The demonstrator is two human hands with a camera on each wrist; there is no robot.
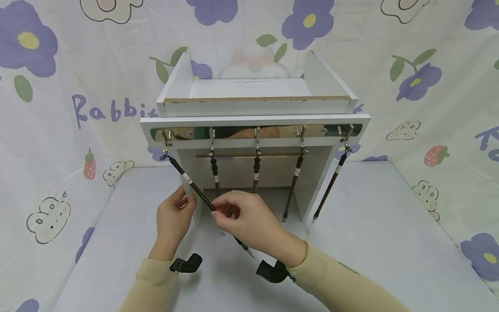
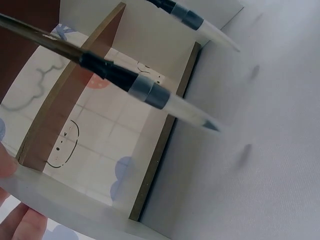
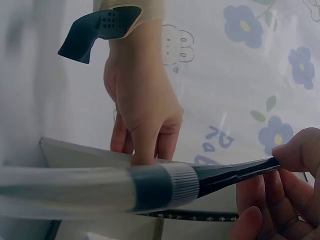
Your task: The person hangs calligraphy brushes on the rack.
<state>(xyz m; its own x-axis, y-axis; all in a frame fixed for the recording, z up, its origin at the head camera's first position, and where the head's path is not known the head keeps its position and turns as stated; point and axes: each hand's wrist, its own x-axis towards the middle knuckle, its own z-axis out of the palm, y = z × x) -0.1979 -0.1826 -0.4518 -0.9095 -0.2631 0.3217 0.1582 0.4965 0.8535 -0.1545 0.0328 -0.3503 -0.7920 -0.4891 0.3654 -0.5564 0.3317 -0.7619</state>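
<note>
My right hand [image 1: 249, 221] pinches the dark handle of a calligraphy brush [image 1: 199, 189] between thumb and fingertips. The brush slants, its top loop at the leftmost hook [image 1: 165, 139] of the white rack. In the right wrist view its dark ferrule [image 3: 150, 187] and pale bristles extend away from the right fingers [image 3: 295, 155]. My left hand [image 1: 174, 221] grips the front edge of the rack's left side panel [image 1: 191, 158], thumb on one face and fingers on the other. In the left wrist view a brush with a pale, dark-pointed tip [image 2: 185, 111] hangs before the rack.
Several more brushes hang from the other hooks, among them one in the middle [image 1: 256, 167] and one at the far right [image 1: 329, 188]. Above the metal hook strip [image 1: 234, 132] is an open white shelf [image 1: 249, 89]. A patterned cloth [image 1: 413, 86] lines the back and sides.
</note>
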